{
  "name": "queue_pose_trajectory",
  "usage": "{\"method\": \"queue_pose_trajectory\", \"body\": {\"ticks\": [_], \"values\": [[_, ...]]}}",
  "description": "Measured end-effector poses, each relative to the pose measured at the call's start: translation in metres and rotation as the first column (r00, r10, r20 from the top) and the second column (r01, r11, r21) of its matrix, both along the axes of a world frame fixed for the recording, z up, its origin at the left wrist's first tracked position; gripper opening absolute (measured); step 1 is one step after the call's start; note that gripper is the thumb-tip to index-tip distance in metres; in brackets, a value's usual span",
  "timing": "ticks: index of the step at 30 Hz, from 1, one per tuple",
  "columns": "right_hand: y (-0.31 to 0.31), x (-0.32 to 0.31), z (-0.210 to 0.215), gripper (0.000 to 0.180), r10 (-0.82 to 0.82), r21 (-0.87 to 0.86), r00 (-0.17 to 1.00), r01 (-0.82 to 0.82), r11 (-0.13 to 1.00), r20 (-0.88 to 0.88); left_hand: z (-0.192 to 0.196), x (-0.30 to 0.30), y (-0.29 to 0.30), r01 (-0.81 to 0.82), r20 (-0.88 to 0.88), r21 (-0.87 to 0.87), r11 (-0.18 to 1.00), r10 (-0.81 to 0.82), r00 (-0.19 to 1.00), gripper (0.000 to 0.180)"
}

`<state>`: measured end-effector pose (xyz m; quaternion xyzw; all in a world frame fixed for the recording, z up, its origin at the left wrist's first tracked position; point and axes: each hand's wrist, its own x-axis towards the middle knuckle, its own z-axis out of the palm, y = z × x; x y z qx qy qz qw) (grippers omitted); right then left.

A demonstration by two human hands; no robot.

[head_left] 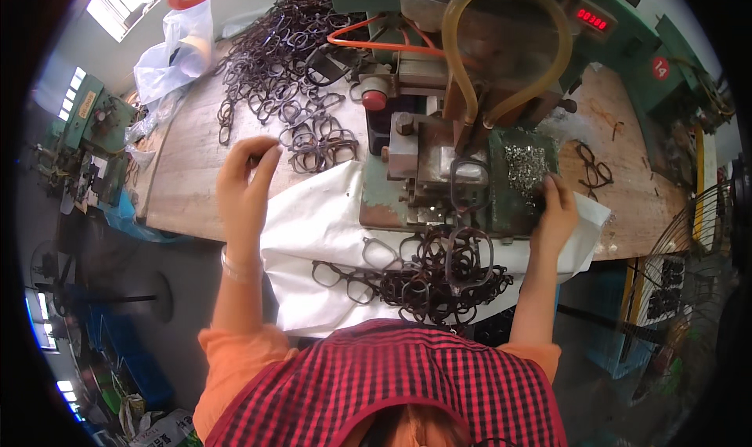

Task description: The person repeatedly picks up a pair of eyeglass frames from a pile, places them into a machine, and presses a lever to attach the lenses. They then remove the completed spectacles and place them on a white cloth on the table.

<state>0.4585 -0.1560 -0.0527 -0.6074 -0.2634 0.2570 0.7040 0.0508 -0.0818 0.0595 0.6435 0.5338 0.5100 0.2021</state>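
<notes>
My left hand (244,182) is raised over the left side of the table, thumb and forefinger tips brought together; anything between them is too small to make out. It is nearest a stack of dark eyeglass frames (319,143). My right hand (558,212) is at the right edge of a dark tray (509,218) of small shiny metal parts (526,167). Its fingers are bent together at the parts, and what they pinch is hidden. Between my hands, one dark eyeglass frame (471,206) hangs lengthwise at the front of the green bench machine (381,204).
More eyeglass frames (423,278) lie heaped on a white cloth (301,235) before me. A large pile of frames (274,55) covers the table's far left. One frame (593,165) lies at the right. The machine has a red button (374,100) and a looped hose (565,47).
</notes>
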Motion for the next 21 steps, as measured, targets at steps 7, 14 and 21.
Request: {"method": "queue_pose_trajectory", "body": {"ticks": [7,14,21], "values": [[0.036,-0.032,0.030,0.019,0.118,-0.084,0.943,-0.097,0.992,0.310,-0.073,0.030,0.086,0.016,-0.786,0.143,0.990,0.103,0.609,0.003],[-0.056,-0.004,0.022,0.014,-0.102,-0.109,0.727,0.237,0.965,0.679,-0.105,0.007,0.090,-0.007,-0.607,0.261,0.965,0.169,0.776,0.011],[-0.031,-0.050,0.097,0.016,0.265,-0.048,0.809,-0.283,0.958,0.524,-0.048,0.024,0.064,0.144,0.417,0.001,0.990,-0.131,0.900,0.011]]}}
